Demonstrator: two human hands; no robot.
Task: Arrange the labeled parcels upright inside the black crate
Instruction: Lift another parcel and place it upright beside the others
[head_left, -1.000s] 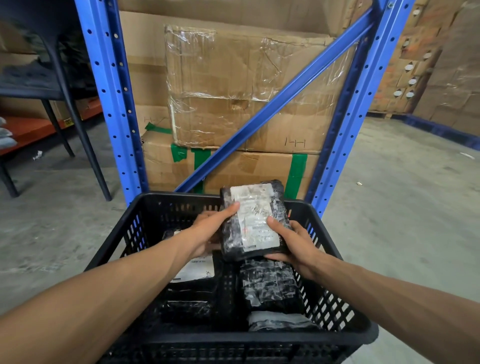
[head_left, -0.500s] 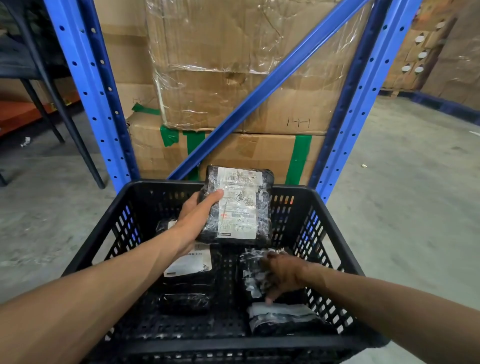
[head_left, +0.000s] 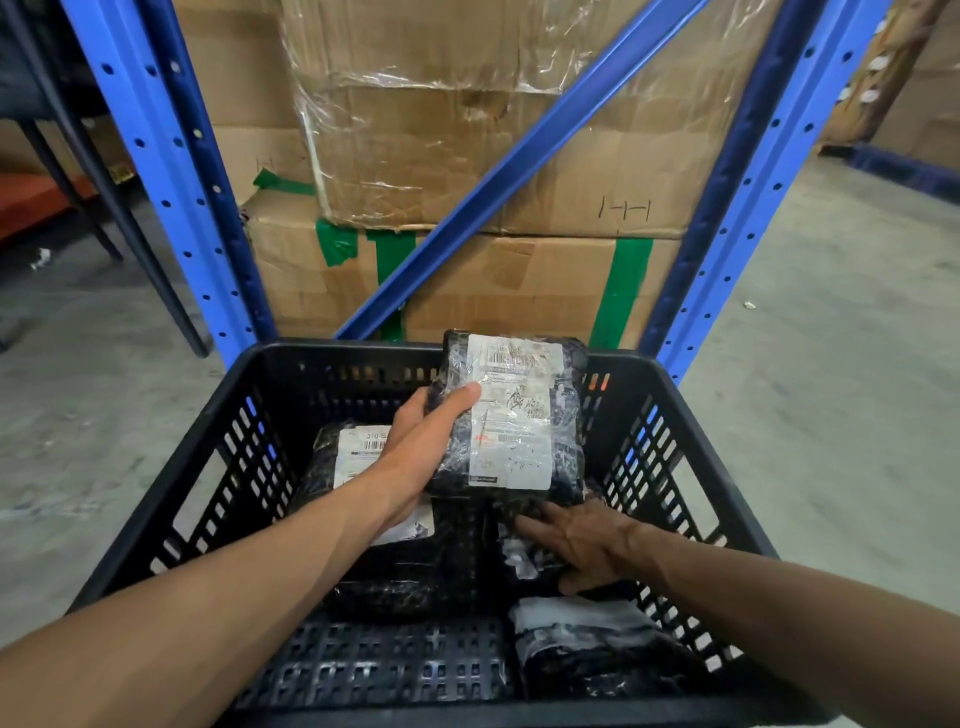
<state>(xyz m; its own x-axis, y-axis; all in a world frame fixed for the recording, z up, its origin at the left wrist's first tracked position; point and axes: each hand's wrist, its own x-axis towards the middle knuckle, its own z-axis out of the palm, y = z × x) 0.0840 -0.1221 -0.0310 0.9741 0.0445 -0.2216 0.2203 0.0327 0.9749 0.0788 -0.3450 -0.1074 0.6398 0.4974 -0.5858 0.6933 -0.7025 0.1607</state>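
So our left hand (head_left: 415, 447) is clamped around the left edge of the black plastic-wrapped parcel with the white shipping label (head_left: 511, 415), thumb pressed on the label face. A second ago both hands had it; now the right hand (head_left: 582, 545) has let go and dropped down, lying palm-down with fingers spread on a second black wrapped parcel (head_left: 524, 540) on the crate floor. Can't tell if it's actually gripping that one or just pushing it.

The held parcel now stands upright near the far wall of the black slotted plastic crate (head_left: 675, 457), a bit right of centre. Its long axis runs vertical, label facing us and reading top-up, top edge poking just above the far rim. We'd guess that means the first one is basically placed and only needs propping.

Three more are lying flat: one with a white label (head_left: 358, 457) on the left under our forearm, the one under the right hand, and a whitish-topped one (head_left: 587, 639) in the near right corner. Behind the crate are blue steel rack uprights (head_left: 171, 182) and taped cardboard boxes (head_left: 493, 156).
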